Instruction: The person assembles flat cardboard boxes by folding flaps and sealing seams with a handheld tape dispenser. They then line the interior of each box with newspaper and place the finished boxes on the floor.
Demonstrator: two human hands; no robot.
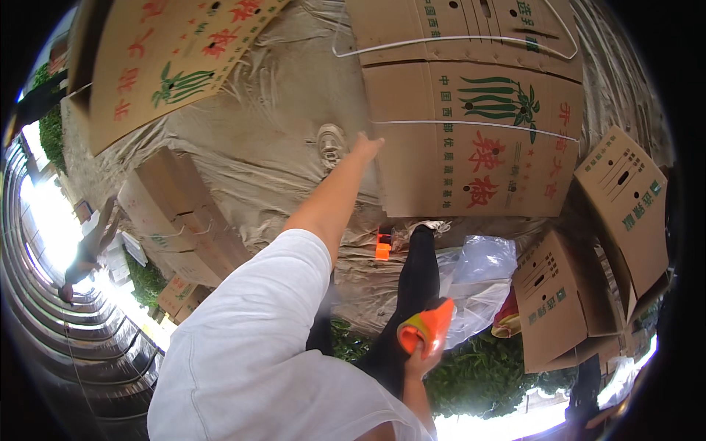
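Observation:
My left hand (pixel 366 145) reaches forward to the left edge of a printed brown cardboard box (pixel 412 176) tied with white strap (pixel 471 123). Its thumb and a finger show apart against that edge; the other fingers are hard to make out. Low in the view, my right hand (pixel 421 361) is closed around an orange tape dispenser (pixel 434 324) with a yellow-green ring at one end. Another orange piece with a black part (pixel 383 243) lies on the ground between my feet.
Strapped boxes (pixel 184 209) and a large printed carton (pixel 165 66) stand at left. Open cartons (pixel 557 298) are at right, beside clear plastic (pixel 482 275) and green produce (pixel 478 375). Wrinkled sheeting (pixel 279 95) covers the ground. Another person (pixel 92 246) is at far left.

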